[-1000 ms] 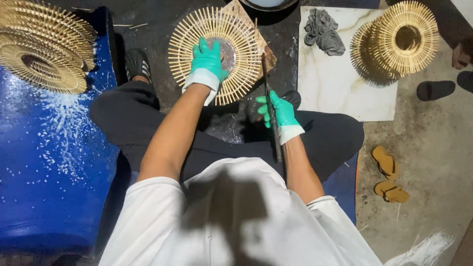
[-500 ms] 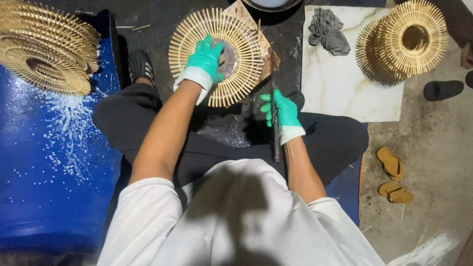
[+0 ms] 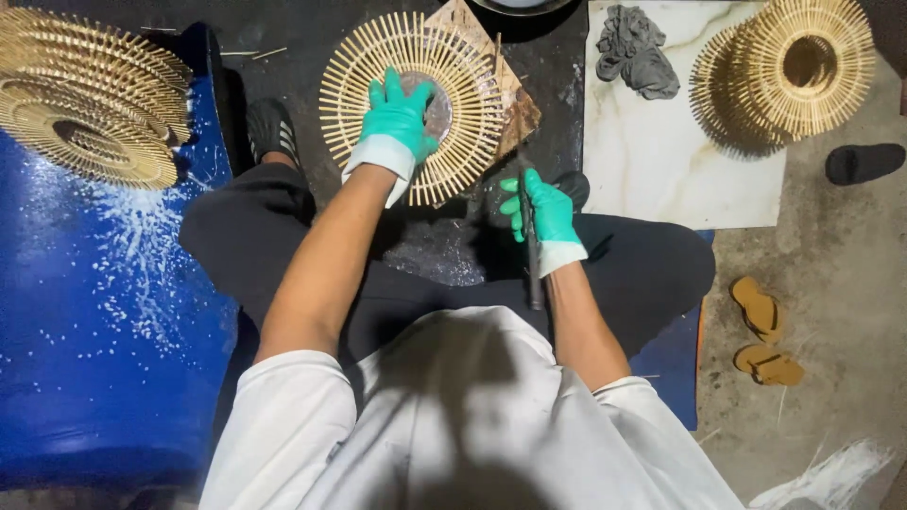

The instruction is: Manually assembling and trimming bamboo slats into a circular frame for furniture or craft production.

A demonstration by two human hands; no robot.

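Nearest the lap, the right hand [image 3: 543, 210] is closed around a thin dark tool [image 3: 532, 247] — a slip could jab the thigh. Farther out, on the dark floor, the left hand [image 3: 401, 118] presses flat and open on the bamboo spoke ring [image 3: 416, 104]; uneven pressure might snap its thin spokes.

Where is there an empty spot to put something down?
The white marble slab is bare between the grey rag and the stacked stick rings. It is crowded around the left hand and right hand.

The left hand [image 3: 399, 118] is reaching forward, fingers [image 3: 392, 90] spread flat; the right hand [image 3: 543, 210] is curling closed near the lap.
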